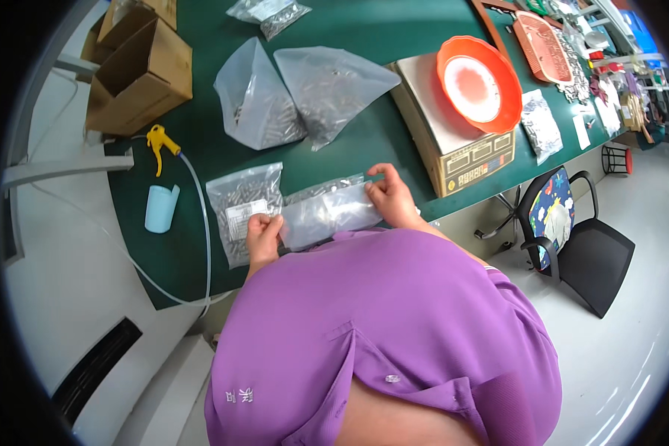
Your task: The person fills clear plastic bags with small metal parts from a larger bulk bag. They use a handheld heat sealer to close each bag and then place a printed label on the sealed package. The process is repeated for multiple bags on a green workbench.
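A see-through plastic bag point(327, 218) is stretched sideways in front of me at the table's near edge. My left hand point(262, 236) pinches its left end between thumb and fingers. My right hand point(392, 196) has closed on the right end, near the upper corner. Small metal parts point(325, 187) show along the bag's far side; I cannot tell whether they lie inside it or in another bag beneath. Just left of it lies a filled bag of metal parts point(254, 182) with a white label point(244, 215), partly behind my left hand.
Two open bags of metal pieces point(264, 111) point(333, 100) stand farther back. On the right, an orange basin point(509, 97) sits on a scale on a carton point(476, 165). A yellow air gun point(158, 141), its hose point(204, 223) and a cardboard box point(152, 85) are left.
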Motion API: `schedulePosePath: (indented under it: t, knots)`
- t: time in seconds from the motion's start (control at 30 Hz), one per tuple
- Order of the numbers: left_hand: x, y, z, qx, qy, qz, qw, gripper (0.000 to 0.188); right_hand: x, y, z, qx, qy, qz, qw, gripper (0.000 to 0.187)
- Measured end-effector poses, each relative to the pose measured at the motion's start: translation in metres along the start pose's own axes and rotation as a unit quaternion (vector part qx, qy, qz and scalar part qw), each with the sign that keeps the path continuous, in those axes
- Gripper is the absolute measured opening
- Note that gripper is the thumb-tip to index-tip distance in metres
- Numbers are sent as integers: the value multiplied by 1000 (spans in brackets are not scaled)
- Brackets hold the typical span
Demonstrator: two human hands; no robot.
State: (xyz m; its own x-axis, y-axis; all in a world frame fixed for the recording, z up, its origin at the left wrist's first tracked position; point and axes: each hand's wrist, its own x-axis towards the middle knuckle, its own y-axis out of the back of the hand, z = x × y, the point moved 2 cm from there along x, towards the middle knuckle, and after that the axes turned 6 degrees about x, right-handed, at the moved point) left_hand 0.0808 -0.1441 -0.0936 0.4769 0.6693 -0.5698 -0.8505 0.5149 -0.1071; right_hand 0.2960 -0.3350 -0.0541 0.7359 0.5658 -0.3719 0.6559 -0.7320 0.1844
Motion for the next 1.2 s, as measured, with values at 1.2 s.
schedulePosePath:
  t: [1.2]
  knots:
    - [4,2,66,246,32,-142,958,19,26,105,-52,-262,190,16,946,7]
